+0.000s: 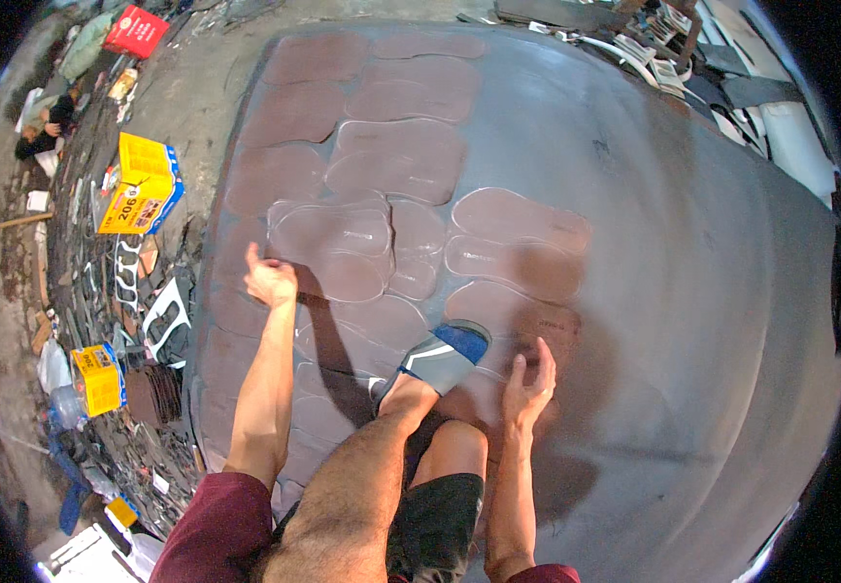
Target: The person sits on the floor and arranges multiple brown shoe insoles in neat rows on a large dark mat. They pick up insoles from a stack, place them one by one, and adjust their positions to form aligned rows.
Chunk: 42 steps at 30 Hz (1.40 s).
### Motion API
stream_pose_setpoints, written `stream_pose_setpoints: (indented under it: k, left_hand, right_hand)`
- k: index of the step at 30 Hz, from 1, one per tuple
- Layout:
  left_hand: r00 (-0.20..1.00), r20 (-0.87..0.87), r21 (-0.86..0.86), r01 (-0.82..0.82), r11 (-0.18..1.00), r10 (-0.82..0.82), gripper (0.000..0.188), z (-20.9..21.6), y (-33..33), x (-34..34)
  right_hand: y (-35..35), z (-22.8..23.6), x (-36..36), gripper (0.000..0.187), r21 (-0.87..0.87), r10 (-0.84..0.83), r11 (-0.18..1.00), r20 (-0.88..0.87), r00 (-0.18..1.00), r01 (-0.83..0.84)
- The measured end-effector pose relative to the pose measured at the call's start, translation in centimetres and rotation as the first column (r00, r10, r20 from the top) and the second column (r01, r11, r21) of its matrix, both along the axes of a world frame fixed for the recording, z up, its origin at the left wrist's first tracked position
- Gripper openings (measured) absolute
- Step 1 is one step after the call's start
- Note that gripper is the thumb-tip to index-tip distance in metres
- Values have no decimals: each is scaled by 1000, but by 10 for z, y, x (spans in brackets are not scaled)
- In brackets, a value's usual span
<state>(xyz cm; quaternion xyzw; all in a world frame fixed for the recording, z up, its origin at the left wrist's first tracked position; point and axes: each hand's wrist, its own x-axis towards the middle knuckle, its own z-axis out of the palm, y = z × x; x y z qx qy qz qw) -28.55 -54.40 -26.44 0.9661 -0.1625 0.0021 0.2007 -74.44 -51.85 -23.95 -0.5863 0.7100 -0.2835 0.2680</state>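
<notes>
A blue-grey sandal (448,356) hides some brown soles (338,238) between parted right fingers (544,363) and left fingers (253,260), grip unclear

On the left, the grey floor (192,102) is littered with scraps (176,348) and yellow boxes (100,381). A stick (8,225) is laid there, and a red packet (136,32) is seen farther off. At the far right, pale and dark offcuts (634,66) are heaped.

The left forearm (265,394) reaches farther out than the right forearm (512,491). The left hand (272,280) points one digit far, its others curled; the right hand (529,394) arches loosely, thumb (519,371) apart from fingers (547,367). Between the forearms, a bare leg (343,496) extends.
</notes>
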Motion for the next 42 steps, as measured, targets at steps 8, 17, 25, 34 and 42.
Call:
stream_pose_setpoints:
  k: [8,17,25,34,42]
  left_hand:
    - [694,-224,280,719,637,-685,24,64,-40,-76]
    - [-36,-581,-784,-243,571,-813,29,147,-117,-215]
    - [427,-616,-708,68,703,-662,24,56,-246,-176]
    - [519,-663,-504,223,834,-539,24,-27,-270,-174]
    - [639,-559,-421,331,845,-529,23,-28,-271,-183]
  right_hand:
    - [-24,14,-2,43,52,78,995,86,993,-83]
    - [-137,50,-6,52,328,-356,921,928,110,210]
    - [-314,71,-6,44,-110,75,994,569,819,-15]
    - [-345,-46,-18,33,-1,52,998,646,762,-66]
    - [-348,-60,-18,34,-53,63,998,595,801,-40]
